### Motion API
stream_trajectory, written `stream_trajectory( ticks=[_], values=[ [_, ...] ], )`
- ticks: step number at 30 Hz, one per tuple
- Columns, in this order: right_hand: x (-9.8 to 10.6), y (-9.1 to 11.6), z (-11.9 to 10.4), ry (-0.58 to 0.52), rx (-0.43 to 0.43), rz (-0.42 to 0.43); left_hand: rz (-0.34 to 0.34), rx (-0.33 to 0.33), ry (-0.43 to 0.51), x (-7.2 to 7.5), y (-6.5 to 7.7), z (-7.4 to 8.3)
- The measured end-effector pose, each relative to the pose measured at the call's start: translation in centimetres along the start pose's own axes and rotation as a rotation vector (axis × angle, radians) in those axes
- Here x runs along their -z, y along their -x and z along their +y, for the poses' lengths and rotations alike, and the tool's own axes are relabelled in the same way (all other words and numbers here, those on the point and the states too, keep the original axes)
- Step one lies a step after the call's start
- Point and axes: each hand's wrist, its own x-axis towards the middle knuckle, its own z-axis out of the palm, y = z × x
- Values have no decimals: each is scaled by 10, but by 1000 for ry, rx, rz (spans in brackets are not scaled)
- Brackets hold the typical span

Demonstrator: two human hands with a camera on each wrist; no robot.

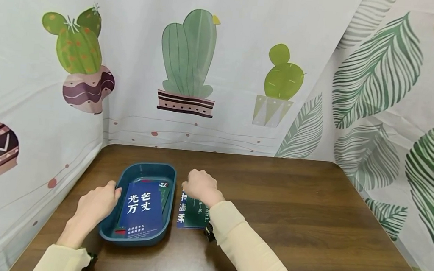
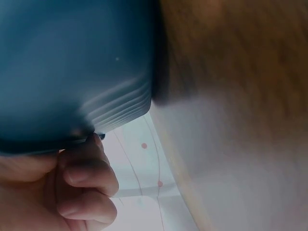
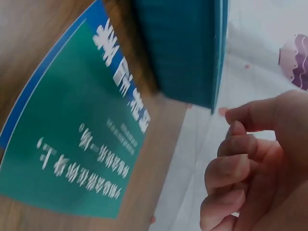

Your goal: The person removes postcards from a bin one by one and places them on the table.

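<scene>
On the table's left part stands a dark blue plastic tray (image 1: 137, 243) with rounded corners. My left hand (image 1: 98, 202) grips its left rim; in the left wrist view the curled fingers (image 2: 89, 175) are right under the rim. Inside the tray lies a blue card (image 1: 143, 215) with white characters, over a green one that shows at its right side. To the right of the tray a green card (image 1: 195, 216) with a blue border lies on the table, partly covered by my right arm. Above its far end is my right hand (image 1: 201, 186), fingers curled, thumb and forefinger close together, nothing between them.
The brown wooden table (image 1: 292, 201) reaches to a white cloth backdrop (image 1: 139, 53) printed with cacti and leaves. The tray's right wall is just left of the green card. Dark straps sit on both wrists.
</scene>
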Motion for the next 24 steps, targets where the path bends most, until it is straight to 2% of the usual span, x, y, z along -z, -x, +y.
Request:
stream_trajectory(
  ticks=[3,14,20,24],
  values=[
    [-1,0,-10,-44,33,33,15,-5,-1,0,1,-2],
    [-8,4,-47,-374,166,93,28,-20,12,-4,3,-4],
    [-19,2,-59,-524,135,38,40,-39,15,-5,2,-1],
    [-29,1,-69,-634,93,-39,42,-31,3,-1,1,-1]
  ],
)
